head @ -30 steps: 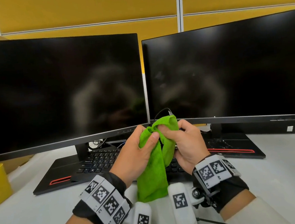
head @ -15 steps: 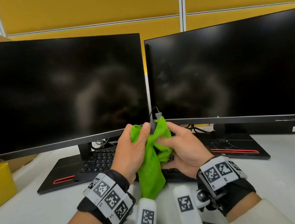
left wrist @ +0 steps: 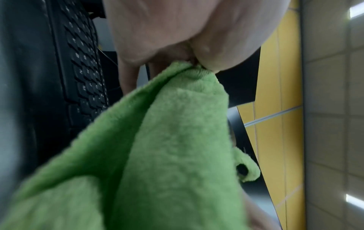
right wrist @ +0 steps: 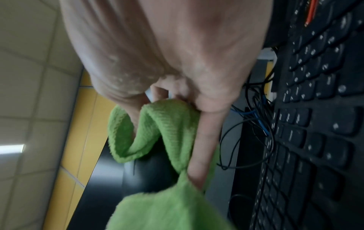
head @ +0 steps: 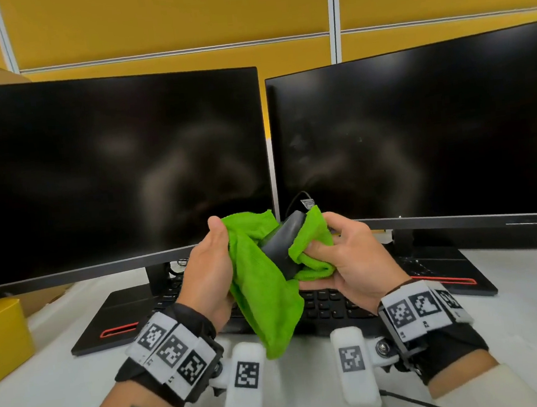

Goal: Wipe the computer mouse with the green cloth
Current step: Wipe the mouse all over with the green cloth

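Two hands raised above the keyboard (head: 328, 305), both wrapped into the green cloth (head: 265, 297). Left hand (head: 209, 270) curled round the cloth's upper left part, thumb up — right hand (head: 353, 260) pinching a bunched fold against the black computer mouse (head: 282, 244). Mouse tilted, nose up, nested in the cloth between the hands, held above the keyboard. Loose end of the cloth hanging toward the keyboard's near edge. Behind the keyboard, two dark monitors (head: 111, 171) side by side.
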